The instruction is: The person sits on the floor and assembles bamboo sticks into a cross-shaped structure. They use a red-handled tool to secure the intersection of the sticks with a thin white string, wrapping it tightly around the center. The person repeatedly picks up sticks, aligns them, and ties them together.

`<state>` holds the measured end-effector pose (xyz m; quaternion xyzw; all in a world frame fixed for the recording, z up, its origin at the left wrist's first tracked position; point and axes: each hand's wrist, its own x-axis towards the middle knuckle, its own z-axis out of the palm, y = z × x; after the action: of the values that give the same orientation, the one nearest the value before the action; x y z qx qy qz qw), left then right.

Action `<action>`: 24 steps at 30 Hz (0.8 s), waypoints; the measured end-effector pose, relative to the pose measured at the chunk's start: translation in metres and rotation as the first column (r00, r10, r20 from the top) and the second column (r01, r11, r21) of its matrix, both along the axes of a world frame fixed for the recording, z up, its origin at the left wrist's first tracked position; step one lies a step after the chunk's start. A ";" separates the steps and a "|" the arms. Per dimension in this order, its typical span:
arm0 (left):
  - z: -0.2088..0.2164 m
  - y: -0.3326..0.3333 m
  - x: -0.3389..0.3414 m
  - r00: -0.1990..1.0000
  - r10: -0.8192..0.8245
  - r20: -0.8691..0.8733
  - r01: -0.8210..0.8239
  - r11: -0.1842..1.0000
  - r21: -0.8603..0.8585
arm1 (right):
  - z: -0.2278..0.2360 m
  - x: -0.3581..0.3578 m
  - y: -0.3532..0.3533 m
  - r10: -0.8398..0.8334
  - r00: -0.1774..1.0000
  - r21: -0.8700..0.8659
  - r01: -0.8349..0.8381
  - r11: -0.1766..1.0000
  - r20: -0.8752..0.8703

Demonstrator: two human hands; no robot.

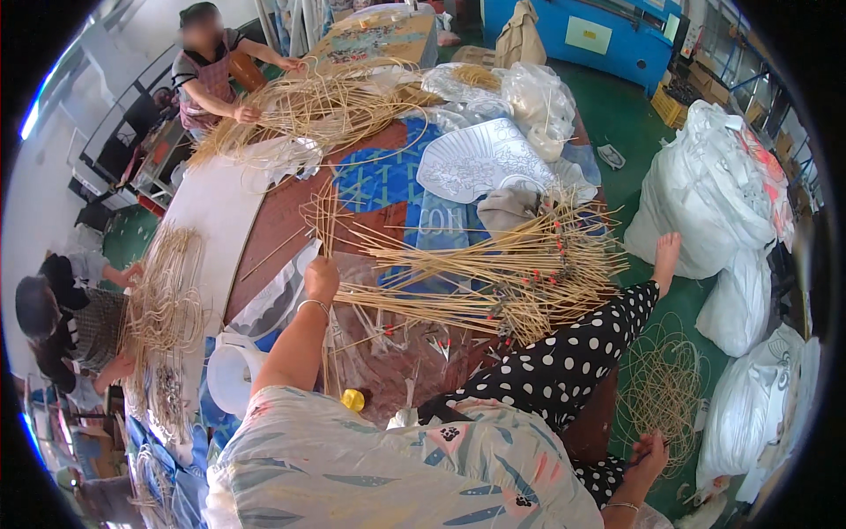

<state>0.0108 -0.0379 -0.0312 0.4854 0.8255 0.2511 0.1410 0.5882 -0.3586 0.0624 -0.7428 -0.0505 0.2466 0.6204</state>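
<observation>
My left hand point(321, 280) is a fist around a bundle of thin bent cane strips point(326, 214), which stands upright above it and fans into loops. Low on the right, my right hand point(650, 454) has its fingers drawn together beside a loose tangle of thin cane point(663, 388). What it pinches is too small to make out. Ahead of me lies a big pile of straight thin sticks point(476, 260), many with small dark and red pieces at their right ends.
My leg in dotted trousers point(564, 357) stretches along the pile's right. A white bucket point(233, 375) stands left of my forearm. Two people handle cane bundles point(167, 309) and hoops point(352, 101). Stuffed white sacks point(705, 194) line the right; a yellow cap-like piece point(352, 400) lies close by.
</observation>
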 end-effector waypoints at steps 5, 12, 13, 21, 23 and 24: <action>-0.001 0.010 -0.027 0.973 0.024 -0.229 -0.041 0.997 -0.072 | -0.008 -0.006 0.000 -0.038 0.997 -0.050 0.034 0.998 -0.072; 0.022 0.028 0.086 0.898 -0.415 -0.147 0.438 0.876 0.201 | -0.010 -0.020 0.014 -0.042 0.988 -0.138 0.021 0.990 -0.149; 0.030 0.024 0.124 0.837 -0.537 -0.103 0.544 0.799 0.256 | -0.012 -0.025 0.015 -0.017 0.988 -0.139 -0.005 0.990 -0.155; 0.038 0.044 0.309 0.497 -0.791 -0.358 0.837 0.328 0.437 | -0.019 -0.051 0.001 0.173 0.964 -0.197 -0.213 0.957 -0.203; 0.011 0.067 0.316 0.526 -0.778 -0.344 0.849 0.453 0.273 | -0.025 -0.052 -0.010 0.178 0.962 -0.200 -0.220 0.955 -0.207; 0.002 0.073 0.317 0.550 -0.776 -0.310 0.835 0.525 0.168 | -0.027 -0.055 -0.015 0.169 0.961 -0.205 -0.214 0.955 -0.219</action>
<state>0.3276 0.0354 -0.0293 0.8500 0.4672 0.2280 0.0847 0.5331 -0.3739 0.0351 -0.7718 -0.0319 0.3830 0.5066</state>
